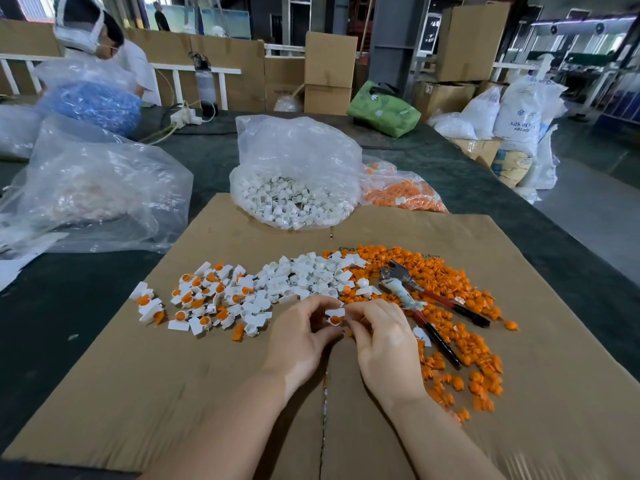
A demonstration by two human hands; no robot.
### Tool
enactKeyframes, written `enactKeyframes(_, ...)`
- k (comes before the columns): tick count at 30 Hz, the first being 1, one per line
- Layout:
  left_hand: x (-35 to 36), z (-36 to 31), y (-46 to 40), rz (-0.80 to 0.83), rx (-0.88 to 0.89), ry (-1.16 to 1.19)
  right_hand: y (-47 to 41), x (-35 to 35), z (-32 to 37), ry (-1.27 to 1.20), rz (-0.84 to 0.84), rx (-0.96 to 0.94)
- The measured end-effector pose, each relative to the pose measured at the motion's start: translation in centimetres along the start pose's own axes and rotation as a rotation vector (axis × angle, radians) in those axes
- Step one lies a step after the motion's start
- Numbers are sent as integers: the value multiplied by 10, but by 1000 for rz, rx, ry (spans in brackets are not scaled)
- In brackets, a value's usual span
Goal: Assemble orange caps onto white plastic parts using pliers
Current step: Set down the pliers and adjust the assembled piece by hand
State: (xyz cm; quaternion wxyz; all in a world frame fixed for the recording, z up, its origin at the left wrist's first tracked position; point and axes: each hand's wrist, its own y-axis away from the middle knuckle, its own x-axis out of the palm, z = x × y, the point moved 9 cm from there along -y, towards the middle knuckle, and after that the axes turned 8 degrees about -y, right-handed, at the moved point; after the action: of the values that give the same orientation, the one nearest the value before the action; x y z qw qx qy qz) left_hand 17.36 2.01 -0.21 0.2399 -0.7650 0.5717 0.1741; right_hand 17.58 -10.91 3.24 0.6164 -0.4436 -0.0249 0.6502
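Observation:
My left hand (pixel 300 336) and my right hand (pixel 382 341) meet over the cardboard sheet (pixel 138 393). Between their fingertips they pinch one white plastic part (pixel 335 312) with an orange cap (pixel 335 320) in it. Loose white parts (pixel 308 275) lie in a pile just beyond my hands. Orange caps (pixel 460 327) are spread to the right. White parts with orange caps fitted (pixel 204 299) lie to the left. The pliers (pixel 419 299), with red and black handles, lie on the orange caps, right of my right hand, untouched.
A clear bag of white parts (pixel 294 188) stands at the cardboard's far edge, with a bag of orange caps (pixel 405 192) beside it on the right. Large clear bags (pixel 93 188) sit at the left. A masked person (pixel 93 32) works at the far left.

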Motion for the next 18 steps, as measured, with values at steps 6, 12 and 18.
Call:
enactKeyframes(6, -1, -2, 2, 2, 38, -42, 1, 7, 4, 3, 71, -32)
enactKeyframes(12, 5, 0, 2, 37, 31, -56, 1, 8, 4, 79, 92, -25)
enactKeyframes(18, -9, 7, 6, -127, -58, 83, 2, -7, 0, 111, -71, 9)
